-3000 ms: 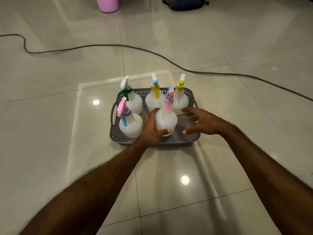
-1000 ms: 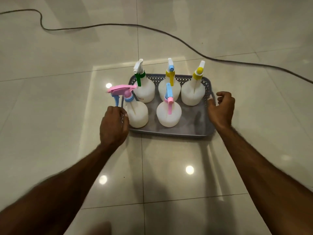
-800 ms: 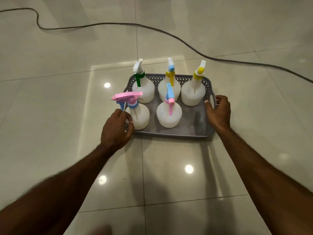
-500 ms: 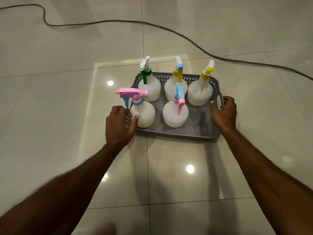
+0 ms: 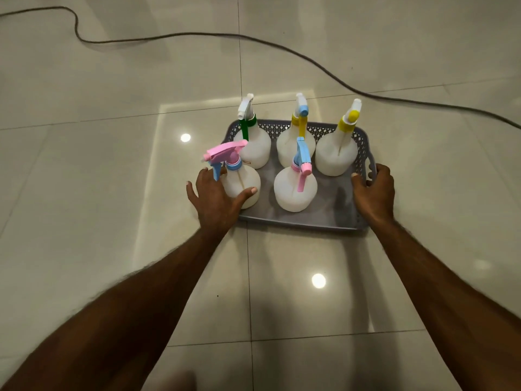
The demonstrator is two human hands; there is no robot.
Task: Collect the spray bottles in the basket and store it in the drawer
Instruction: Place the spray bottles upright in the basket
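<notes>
A grey perforated basket (image 5: 298, 222) sits on the tiled floor with several white spray bottles standing in it. The front-left bottle (image 5: 244, 183) has a pink nozzle and blue trigger; the front-middle bottle (image 5: 293, 194) has a blue and pink nozzle. Behind them stand a green-collared bottle (image 5: 258, 149), a yellow and blue one (image 5: 290, 145) and a yellow one (image 5: 335, 158). My left hand (image 5: 214, 200) lies at the basket's left end with fingers spread and the thumb on the pink-nozzle bottle. My right hand (image 5: 373, 193) grips the basket's right handle.
A dark cable (image 5: 310, 59) runs across the glossy beige floor behind the basket, from the far left to the right edge. Ceiling lights reflect on the tiles. No drawer is in view.
My left hand went from curled at the basket's left rim to spread, its thumb now against the pink-nozzle bottle. My right hand keeps its hold on the right handle.
</notes>
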